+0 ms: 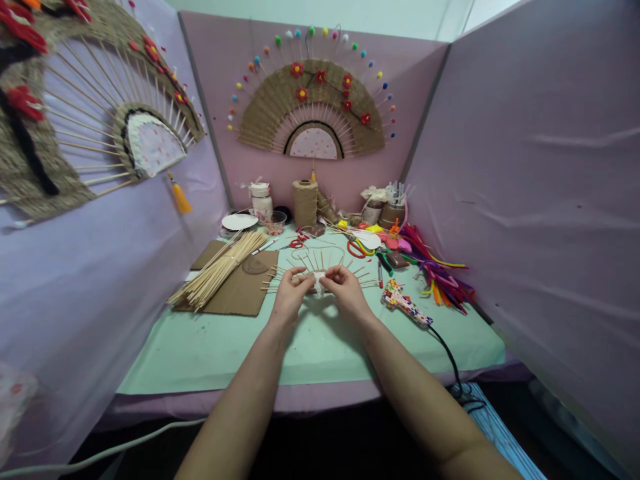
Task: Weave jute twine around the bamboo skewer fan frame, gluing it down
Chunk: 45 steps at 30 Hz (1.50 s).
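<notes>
Head view of the craft bench [320, 353]. Your left hand [290, 293] and right hand [347, 290] meet just above the bench at its middle. Each grip is pinched closed, thumb against fingertips, on the small white piece [320, 283]. That piece sits at the hub of the skewer fan [270, 277], whose thin sticks radiate away from you and out to either side.

Handling, as a judgement: the piece looks soft and small, so work it with your fingertips only and rest your wrists low for steadiness. Press lightly, because the sticks appear loosely spread and a sideways push could shift their spacing. Check that the hub stays centred between the outermost sticks on both sides.

Surroundings:
- The bundle of loose skewers [220, 270] lies on the cardboard sheet [245, 293], to the left of your hands.
- The glue gun [405, 303] lies near your right hand, with its cord running off the front edge.
- The red scissors [356, 248], twine spool [305, 203] and pipe cleaners [440, 270] stand farther back and to the right.
- A finished fan [313, 107] hangs on the rear panel.

Writing: no brand, label or lettering can be read. The glue gun carries a coloured pattern only, and the jars at the back are too small to show any print.
</notes>
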Tool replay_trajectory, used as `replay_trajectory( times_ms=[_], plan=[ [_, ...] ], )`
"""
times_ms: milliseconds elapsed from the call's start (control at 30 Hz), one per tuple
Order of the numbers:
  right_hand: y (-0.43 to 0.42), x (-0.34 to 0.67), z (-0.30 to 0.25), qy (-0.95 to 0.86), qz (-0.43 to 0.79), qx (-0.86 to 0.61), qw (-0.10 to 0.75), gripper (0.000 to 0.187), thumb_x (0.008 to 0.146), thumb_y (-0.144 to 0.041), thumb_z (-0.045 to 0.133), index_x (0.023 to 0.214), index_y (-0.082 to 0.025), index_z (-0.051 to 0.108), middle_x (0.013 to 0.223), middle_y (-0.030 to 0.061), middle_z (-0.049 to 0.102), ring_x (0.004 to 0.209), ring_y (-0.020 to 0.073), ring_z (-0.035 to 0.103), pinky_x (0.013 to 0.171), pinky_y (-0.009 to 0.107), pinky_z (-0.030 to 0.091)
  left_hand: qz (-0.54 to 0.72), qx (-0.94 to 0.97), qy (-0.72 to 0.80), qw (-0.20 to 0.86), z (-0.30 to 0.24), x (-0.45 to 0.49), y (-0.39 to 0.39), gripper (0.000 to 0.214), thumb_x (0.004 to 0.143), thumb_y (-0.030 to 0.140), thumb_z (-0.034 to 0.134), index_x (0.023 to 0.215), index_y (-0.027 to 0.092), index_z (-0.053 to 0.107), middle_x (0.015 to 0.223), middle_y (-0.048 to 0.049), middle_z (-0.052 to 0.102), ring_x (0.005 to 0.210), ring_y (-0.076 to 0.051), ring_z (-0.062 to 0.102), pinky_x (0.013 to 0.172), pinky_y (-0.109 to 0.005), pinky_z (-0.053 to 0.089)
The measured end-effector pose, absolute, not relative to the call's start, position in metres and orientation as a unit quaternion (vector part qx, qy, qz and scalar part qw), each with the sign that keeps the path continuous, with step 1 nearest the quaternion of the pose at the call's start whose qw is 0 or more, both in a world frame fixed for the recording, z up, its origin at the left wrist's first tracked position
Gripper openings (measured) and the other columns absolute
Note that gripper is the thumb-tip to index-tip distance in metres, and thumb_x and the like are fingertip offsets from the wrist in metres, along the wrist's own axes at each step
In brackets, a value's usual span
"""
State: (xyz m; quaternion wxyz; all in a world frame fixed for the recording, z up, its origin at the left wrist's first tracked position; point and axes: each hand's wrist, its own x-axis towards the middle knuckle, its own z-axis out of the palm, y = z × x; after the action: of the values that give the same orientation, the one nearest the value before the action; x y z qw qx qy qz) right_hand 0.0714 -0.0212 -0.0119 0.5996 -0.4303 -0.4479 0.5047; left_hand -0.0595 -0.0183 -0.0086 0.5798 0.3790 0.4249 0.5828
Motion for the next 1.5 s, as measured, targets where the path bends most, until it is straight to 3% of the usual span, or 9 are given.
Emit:
replay_trajectory(
  times_ms=[233, 300, 433, 567, 767, 1000, 1167, 1300, 1500],
  plan=[
    [-0.020, 0.073, -0.011, -0.445, 0.502, -0.423, 0.609, 0.029, 0.059, -0.030, 0.076, 0.076, -0.020, 0.053, 0.063, -0.0063, 0.059, 0.059, 0.0102, 0.055, 0.060, 0.024, 0.045, 0.598, 0.324, 0.442, 0.585, -0.002, -0.061, -0.020, 0.043, 0.055, 0.025, 0.078, 0.090, 0.017, 0.056, 0.068, 0.0029, 0.065, 0.058, -0.009, 0.059, 0.065, -0.023, 0.044],
    [-0.020, 0.073, -0.011, -0.444, 0.503, -0.419, 0.612, 0.030, 0.059, -0.030, 0.076, 0.076, -0.020, 0.054, 0.063, -0.0065, 0.060, 0.059, 0.0101, 0.056, 0.060, 0.024, 0.046, 0.570, 0.321, 0.451, 0.606, -0.001, -0.060, -0.021, 0.036, 0.059, 0.035, 0.077, 0.083, 0.015, 0.060, 0.067, 0.0005, 0.065, 0.059, -0.010, 0.059, 0.064, -0.023, 0.044],
    [-0.022, 0.073, -0.012, -0.463, 0.516, -0.411, 0.592, 0.032, 0.060, -0.029, 0.078, 0.082, -0.020, 0.056, 0.067, -0.0055, 0.065, 0.063, 0.0110, 0.060, 0.065, 0.026, 0.048, 0.516, 0.371, 0.429, 0.642, -0.004, -0.058, -0.022, 0.043, 0.063, 0.052, 0.075, 0.075, 0.011, 0.068, 0.069, -0.0056, 0.069, 0.063, -0.013, 0.061, 0.061, -0.023, 0.043],
    [-0.024, 0.072, -0.013, -0.494, 0.518, -0.422, 0.556, 0.033, 0.063, -0.029, 0.078, 0.087, -0.020, 0.057, 0.065, -0.0044, 0.067, 0.061, 0.0116, 0.060, 0.065, 0.026, 0.046, 0.569, 0.328, 0.403, 0.638, -0.007, -0.059, -0.019, 0.032, 0.058, 0.034, 0.084, 0.077, 0.011, 0.070, 0.071, -0.0049, 0.071, 0.061, -0.011, 0.061, 0.062, -0.022, 0.047],
    [-0.022, 0.070, -0.017, -0.495, 0.500, -0.456, 0.545, 0.030, 0.068, -0.040, 0.075, 0.080, -0.020, 0.058, 0.060, -0.0030, 0.063, 0.055, 0.0108, 0.055, 0.055, 0.024, 0.040, 0.598, 0.241, 0.359, 0.675, -0.003, -0.064, -0.017, 0.008, 0.079, 0.013, 0.066, 0.085, 0.010, 0.069, 0.083, -0.0090, 0.074, 0.072, -0.013, 0.069, 0.070, -0.023, 0.055],
    [-0.020, 0.072, -0.026, -0.561, 0.524, -0.423, 0.482, 0.022, 0.061, -0.029, 0.074, 0.070, -0.018, 0.056, 0.060, -0.0048, 0.058, 0.052, 0.0078, 0.047, 0.050, 0.021, 0.032, 0.608, 0.248, 0.357, 0.665, -0.001, -0.062, -0.018, 0.025, 0.078, 0.000, 0.060, 0.099, 0.013, 0.064, 0.089, -0.0079, 0.075, 0.079, -0.014, 0.072, 0.074, -0.023, 0.056],
    [-0.023, 0.074, -0.022, -0.575, 0.521, -0.457, 0.435, 0.016, 0.063, -0.029, 0.069, 0.067, -0.017, 0.060, 0.055, -0.0052, 0.053, 0.047, 0.0072, 0.039, 0.046, 0.022, 0.026, 0.644, 0.208, 0.368, 0.637, -0.001, -0.067, -0.014, 0.031, 0.081, -0.001, 0.058, 0.106, 0.016, 0.062, 0.088, -0.0059, 0.075, 0.080, -0.013, 0.072, 0.078, -0.024, 0.057],
    [-0.024, 0.075, -0.016, -0.534, 0.510, -0.483, 0.471, 0.017, 0.064, -0.033, 0.069, 0.064, -0.018, 0.061, 0.053, -0.0052, 0.051, 0.046, 0.0074, 0.037, 0.047, 0.023, 0.025, 0.667, 0.178, 0.363, 0.626, 0.000, -0.072, -0.011, 0.028, 0.086, 0.003, 0.054, 0.111, 0.017, 0.061, 0.094, -0.0084, 0.075, 0.084, -0.013, 0.072, 0.081, -0.025, 0.056],
    [-0.019, 0.078, -0.013, -0.477, 0.504, -0.480, 0.537, 0.017, 0.063, -0.033, 0.070, 0.069, -0.017, 0.065, 0.061, -0.0010, 0.061, 0.058, 0.0109, 0.050, 0.055, 0.023, 0.035, 0.689, 0.150, 0.341, 0.621, 0.004, -0.078, -0.010, 0.020, 0.093, 0.013, 0.050, 0.104, 0.016, 0.066, 0.098, -0.0091, 0.075, 0.078, -0.010, 0.072, 0.073, -0.020, 0.056]
  ],
)
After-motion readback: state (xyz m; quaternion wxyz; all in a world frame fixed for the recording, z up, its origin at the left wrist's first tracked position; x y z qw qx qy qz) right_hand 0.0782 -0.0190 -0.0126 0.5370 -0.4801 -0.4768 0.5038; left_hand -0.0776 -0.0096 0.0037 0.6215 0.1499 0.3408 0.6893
